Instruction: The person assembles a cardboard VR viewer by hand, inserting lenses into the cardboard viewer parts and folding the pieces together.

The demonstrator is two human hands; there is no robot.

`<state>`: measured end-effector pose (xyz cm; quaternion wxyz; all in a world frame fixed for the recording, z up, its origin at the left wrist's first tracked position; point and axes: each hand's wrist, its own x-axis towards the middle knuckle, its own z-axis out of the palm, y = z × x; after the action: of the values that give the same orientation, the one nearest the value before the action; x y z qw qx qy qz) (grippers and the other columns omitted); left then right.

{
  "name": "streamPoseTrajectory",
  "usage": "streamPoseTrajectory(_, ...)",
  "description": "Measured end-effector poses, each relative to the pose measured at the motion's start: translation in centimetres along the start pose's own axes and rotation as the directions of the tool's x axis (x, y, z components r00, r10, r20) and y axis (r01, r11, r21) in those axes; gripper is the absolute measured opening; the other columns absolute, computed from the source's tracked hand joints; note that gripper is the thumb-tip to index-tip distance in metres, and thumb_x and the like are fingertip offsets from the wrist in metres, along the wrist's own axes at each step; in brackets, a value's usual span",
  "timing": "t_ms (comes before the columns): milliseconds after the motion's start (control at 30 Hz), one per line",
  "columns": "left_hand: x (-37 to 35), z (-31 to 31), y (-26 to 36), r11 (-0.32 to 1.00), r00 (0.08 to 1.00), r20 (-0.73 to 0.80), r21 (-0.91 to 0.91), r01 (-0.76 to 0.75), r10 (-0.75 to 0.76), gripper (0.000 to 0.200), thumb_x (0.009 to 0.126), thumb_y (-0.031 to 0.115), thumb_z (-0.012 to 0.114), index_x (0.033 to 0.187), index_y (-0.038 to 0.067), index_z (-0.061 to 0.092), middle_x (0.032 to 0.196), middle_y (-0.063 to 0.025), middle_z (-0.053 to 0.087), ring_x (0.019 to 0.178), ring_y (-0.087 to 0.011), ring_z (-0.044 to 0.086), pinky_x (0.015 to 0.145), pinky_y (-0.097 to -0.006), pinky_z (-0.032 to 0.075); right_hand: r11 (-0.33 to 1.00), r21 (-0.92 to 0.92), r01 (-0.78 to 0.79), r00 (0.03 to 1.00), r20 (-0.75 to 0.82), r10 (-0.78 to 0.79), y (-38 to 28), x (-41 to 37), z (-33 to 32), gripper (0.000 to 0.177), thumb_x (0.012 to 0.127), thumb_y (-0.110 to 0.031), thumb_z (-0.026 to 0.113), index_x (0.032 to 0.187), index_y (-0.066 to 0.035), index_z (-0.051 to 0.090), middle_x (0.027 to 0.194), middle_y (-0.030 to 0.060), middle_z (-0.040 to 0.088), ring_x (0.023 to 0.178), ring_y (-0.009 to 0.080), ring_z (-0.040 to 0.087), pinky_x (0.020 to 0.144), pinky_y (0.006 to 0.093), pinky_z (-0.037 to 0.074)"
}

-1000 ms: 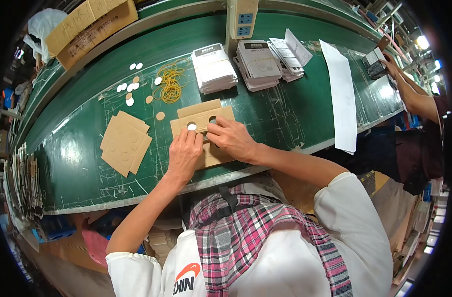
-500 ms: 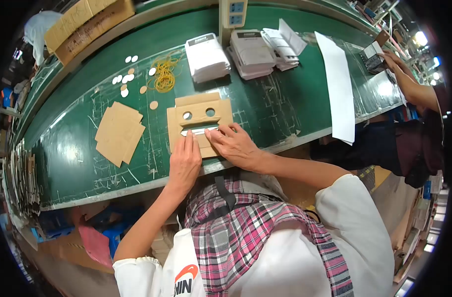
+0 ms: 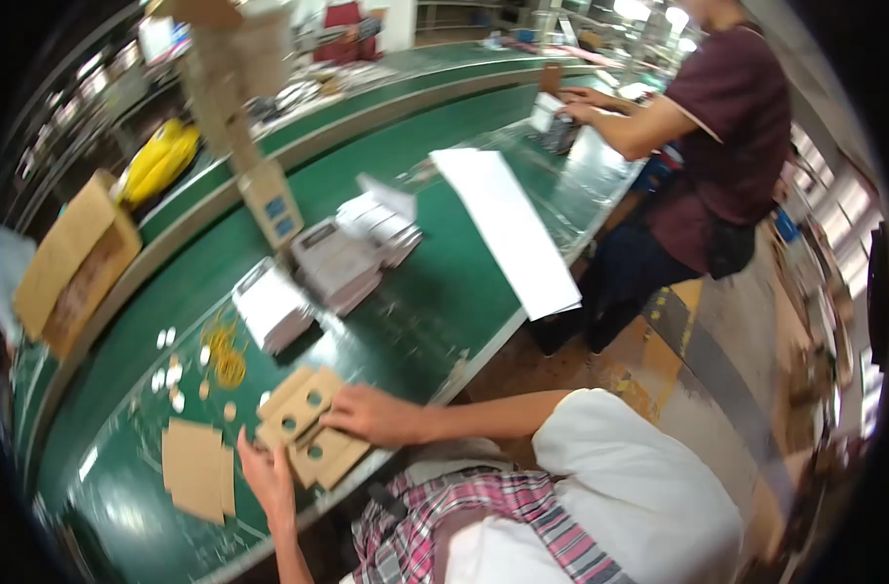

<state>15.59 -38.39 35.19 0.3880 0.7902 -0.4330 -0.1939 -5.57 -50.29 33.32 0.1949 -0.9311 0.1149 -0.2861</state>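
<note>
A brown cardboard insert point(image 3: 294, 401) with round holes lies near the front edge of the green workbench, and part of it stands folded up. My right hand point(image 3: 374, 414) has its fingers curled over the insert's right side, gripping its edge. At the insert's left side is my left hand point(image 3: 267, 477), its thumb and fingers apart with nothing between them. Whether the left thumb touches the cardboard is blurred. A flat cardboard sheet point(image 3: 199, 469) without visible holes lies left of that hand.
Yellow rubber bands point(image 3: 225, 355) and several small discs point(image 3: 176, 374) lie beyond the insert. Stacks of white printed pieces point(image 3: 271, 307) stand behind. Long white sheets point(image 3: 508, 229) lie to the right. Another person point(image 3: 727, 127) works at the bench's far right.
My view has swung right, bringing the other person further into sight. My left hand has come off the insert's middle slot to its left side. The insert's flaps have shifted, showing another hole.
</note>
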Motion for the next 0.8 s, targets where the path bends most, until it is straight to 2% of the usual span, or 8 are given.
streamPoseTrajectory(233,0.7,-1.3,-2.5,0.816,0.902,0.412,-0.474,0.33,-0.125,0.035,0.092,0.019,0.054,0.119,-0.003,0.048,0.091,-0.0036,0.06,0.065,-0.0084,0.051,0.054,-0.0213,0.041,0.969,0.187,-0.161,0.964,-0.181,0.195,-0.6,-0.2,-1.9,0.047,0.074,0.001,0.058,0.12,-0.006,0.052,0.109,0.0125,0.047,0.103,0.0309,0.047,0.091,0.0395,0.039)
streamPoseTrajectory(300,-1.1,-3.3,3.8,0.874,0.919,0.288,-0.329,0.358,-0.269,0.046,0.087,0.026,0.059,0.125,0.0,0.051,0.118,-0.0123,0.056,0.102,-0.0248,0.054,0.084,-0.0373,0.045,0.898,0.238,-0.37,0.845,-0.315,0.432,-0.8,0.7,-3.7,0.049,0.076,-0.002,0.061,0.123,-0.007,0.051,0.111,0.0127,0.046,0.105,0.0297,0.045,0.095,0.0378,0.037)
streamPoseTrajectory(400,-0.3,-3.8,7.4,0.896,0.94,0.197,-0.301,0.327,-0.277,0.05,0.089,0.028,0.058,0.127,-0.003,0.049,0.121,-0.0176,0.053,0.107,-0.0244,0.05,0.09,-0.0334,0.041,0.604,0.686,-0.406,0.68,-0.214,0.701,0.4,1.4,-5.6,0.042,0.085,-0.012,0.062,0.125,-0.004,0.049,0.112,0.0087,0.05,0.104,0.0205,0.048,0.093,0.0332,0.039)
streamPoseTrajectory(500,2.0,-2.1,10.9,0.848,0.945,0.245,-0.433,0.307,-0.217,0.052,0.09,0.029,0.057,0.129,-0.004,0.047,0.124,-0.0202,0.051,0.108,-0.0257,0.051,0.091,-0.0332,0.041,0.008,0.951,-0.309,0.732,0.232,0.64,2.7,1.2,-5.5,0.04,0.091,-0.023,0.059,0.123,0.0,0.05,0.109,0.0043,0.056,0.098,0.0101,0.051,0.086,0.0273,0.042)
streamPoseTrajectory(533,2.7,-1.7,12.0,0.954,0.958,0.184,-0.168,0.25,-0.219,0.05,0.092,0.031,0.054,0.129,-0.002,0.047,0.125,-0.0218,0.05,0.106,-0.0269,0.052,0.089,-0.0336,0.043,-0.024,0.95,-0.311,0.724,0.253,0.642,3.1,1.3,-5.9,0.04,0.092,-0.025,0.058,0.121,0.001,0.051,0.107,0.0036,0.057,0.096,0.0084,0.051,0.084,0.0261,0.043)
streamPoseTrajectory(667,6.0,-0.2,15.3,0.943,0.934,0.277,-0.177,0.28,-0.226,0.046,0.093,0.03,0.05,0.129,0.002,0.048,0.127,-0.0235,0.049,0.103,-0.0313,0.054,0.088,-0.038,0.044,-0.091,0.948,-0.306,0.691,0.287,0.663,4.9,2.4,-8.6,0.037,0.094,-0.027,0.055,0.117,0.002,0.054,0.101,0.0007,0.06,0.09,0.005,0.052,0.079,0.0229,0.044)
streamPoseTrajectory(767,7.7,0.5,8.7,0.844,0.936,0.217,0.409,-0.346,0.278,0.044,0.093,0.028,0.051,0.129,0.002,0.049,0.125,-0.0228,0.05,0.102,-0.0313,0.053,0.087,-0.0403,0.044,-0.063,0.947,-0.316,0.679,0.272,0.682,6.3,3.1,-10.3,0.035,0.094,-0.027,0.055,0.115,0.002,0.055,0.099,0.0005,0.06,0.089,0.0052,0.052,0.078,0.0232,0.045)
streamPoseTrajectory(800,8.0,0.8,9.4,0.943,0.962,0.225,0.26,-0.21,0.152,0.044,0.093,0.027,0.051,0.129,0.002,0.049,0.125,-0.0221,0.05,0.102,-0.0309,0.053,0.087,-0.0403,0.044,-0.047,0.944,-0.327,0.674,0.268,0.688,6.8,3.1,-11.0,0.035,0.094,-0.027,0.055,0.114,0.002,0.056,0.099,0.0007,0.061,0.088,0.0054,0.052,0.078,0.0234,0.045)
